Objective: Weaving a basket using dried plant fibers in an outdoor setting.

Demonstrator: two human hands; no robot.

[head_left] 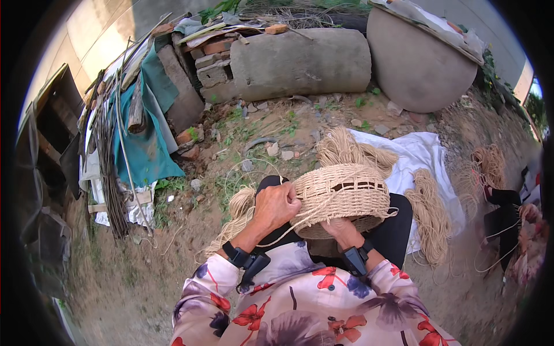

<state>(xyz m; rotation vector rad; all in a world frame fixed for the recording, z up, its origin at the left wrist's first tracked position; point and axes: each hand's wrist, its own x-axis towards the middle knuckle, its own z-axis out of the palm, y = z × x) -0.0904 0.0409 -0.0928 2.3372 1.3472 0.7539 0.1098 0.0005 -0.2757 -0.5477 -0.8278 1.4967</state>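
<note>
On lap, centre-near: round tan woven-cord basket, tipped on its side, walls mostly built w/ an open slot band near the top; loose cord trailing, so rim prob. unfinished. Left hand clenched on the basket's left wall, pinching a pale cord strand, wrist bent inward, black wrist strap showing. Right hand tucked under the basket, cupping its base; fingers hidden, grip can't be told exactly. Far right: loose bundles of tan cord on white cloth.

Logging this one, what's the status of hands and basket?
Left hand gripping woven basket at its side. Right hand under the base. Loose cord beside the lap, nothing in the way.
</note>
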